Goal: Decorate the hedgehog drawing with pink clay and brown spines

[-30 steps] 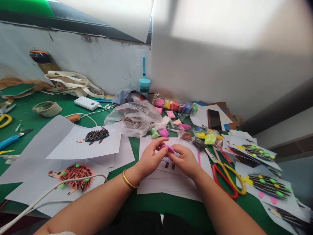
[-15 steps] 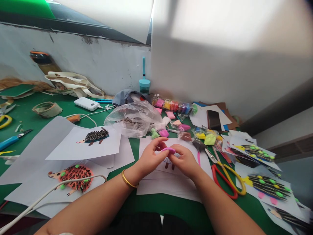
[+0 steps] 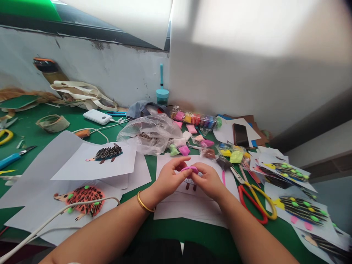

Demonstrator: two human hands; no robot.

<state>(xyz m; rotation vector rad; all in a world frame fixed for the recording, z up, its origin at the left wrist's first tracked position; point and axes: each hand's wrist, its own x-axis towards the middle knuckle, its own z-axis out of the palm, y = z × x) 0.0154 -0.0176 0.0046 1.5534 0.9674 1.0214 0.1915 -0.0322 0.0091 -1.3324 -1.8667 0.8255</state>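
Between the fingertips of my left hand [image 3: 172, 174] and my right hand [image 3: 206, 178] is a piece of magenta modelling clay [image 3: 191, 169], pinched by both and bent in a curve. Both hands hover over a white sheet of paper [image 3: 173, 207]. Under my fingers on that sheet is a partly hidden hedgehog picture [image 3: 190, 186] with a pale speckled body and brown legs. A thin pink strip of clay [image 3: 223, 178] lies on the paper to the right of my right hand.
Red and yellow scissors [image 3: 254, 198] lie right of the paper. Bagged clay packets [image 3: 208, 153] and a plastic bag of seeds [image 3: 150, 134] are behind it. Hedgehog pictures [image 3: 82, 200] lie left, with a white cable [image 3: 55, 212] across them; more pictures [image 3: 299, 209] are stacked right.
The magenta clay has shifted slightly and looks more curved between my fingers. My left hand's fingers have dipped a little; the rest stays in place.
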